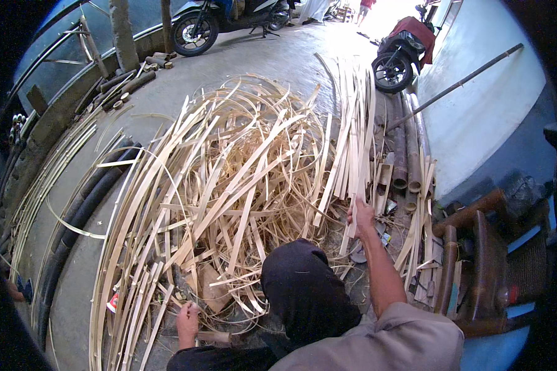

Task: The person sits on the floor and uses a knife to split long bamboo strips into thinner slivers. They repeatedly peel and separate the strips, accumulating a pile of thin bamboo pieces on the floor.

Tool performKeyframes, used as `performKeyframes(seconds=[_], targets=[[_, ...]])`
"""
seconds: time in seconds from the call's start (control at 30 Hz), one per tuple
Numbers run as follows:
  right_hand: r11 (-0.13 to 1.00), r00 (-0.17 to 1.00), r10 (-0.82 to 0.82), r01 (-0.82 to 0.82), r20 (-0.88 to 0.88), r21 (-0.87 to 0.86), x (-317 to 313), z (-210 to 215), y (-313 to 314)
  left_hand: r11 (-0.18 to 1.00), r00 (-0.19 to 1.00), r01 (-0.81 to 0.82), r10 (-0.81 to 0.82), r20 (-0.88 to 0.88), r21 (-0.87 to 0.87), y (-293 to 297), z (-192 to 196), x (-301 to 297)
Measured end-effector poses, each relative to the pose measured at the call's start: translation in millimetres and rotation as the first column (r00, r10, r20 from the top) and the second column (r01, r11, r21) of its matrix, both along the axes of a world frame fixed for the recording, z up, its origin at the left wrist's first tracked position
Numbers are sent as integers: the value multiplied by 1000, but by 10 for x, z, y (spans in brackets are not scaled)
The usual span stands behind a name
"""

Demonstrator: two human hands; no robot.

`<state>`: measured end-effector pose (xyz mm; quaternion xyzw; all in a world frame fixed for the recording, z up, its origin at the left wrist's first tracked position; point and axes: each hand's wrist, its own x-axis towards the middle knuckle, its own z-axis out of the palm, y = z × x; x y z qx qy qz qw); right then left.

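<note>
Right hand [360, 213]: raised right of centre, closed around the near end of one long flat bamboo strip [356, 185]; the strip's far end is lost among the straight bundle [353, 123] lying far right of the heap.

Left hand [187, 321]: low at near left, closed on a dark-handled tool [182, 284], blade partly hidden by strips; its kind cannot be told.

One dark-clad knee [306, 290] is seen between the two hands.

One large heap of curled strips [229, 179] is spread across the concrete floor [278, 59]; the strips are too many to be counted.

Two motorbikes are parked far off: one far left [216, 18], one far right [402, 52].

One wooden chair [489, 272] is placed at near right.

Several whole bamboo poles [408, 148] are laid along the right wall, count unclear. Two dark poles [86, 198] are noted left.
</note>
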<state>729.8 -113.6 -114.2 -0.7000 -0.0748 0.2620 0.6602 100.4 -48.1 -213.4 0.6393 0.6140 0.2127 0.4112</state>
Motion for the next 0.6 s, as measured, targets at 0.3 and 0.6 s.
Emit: performKeyframes(seconds=[0.3,0.6], targets=[[981,996,-85,77,-38,-179,222,-426,-206,995,973,63,-45,-225,73,12,-44,189],[487,764,456,216,457,-846,679,-448,-628,988,978,-22,53,-201,155,-87,33,286]])
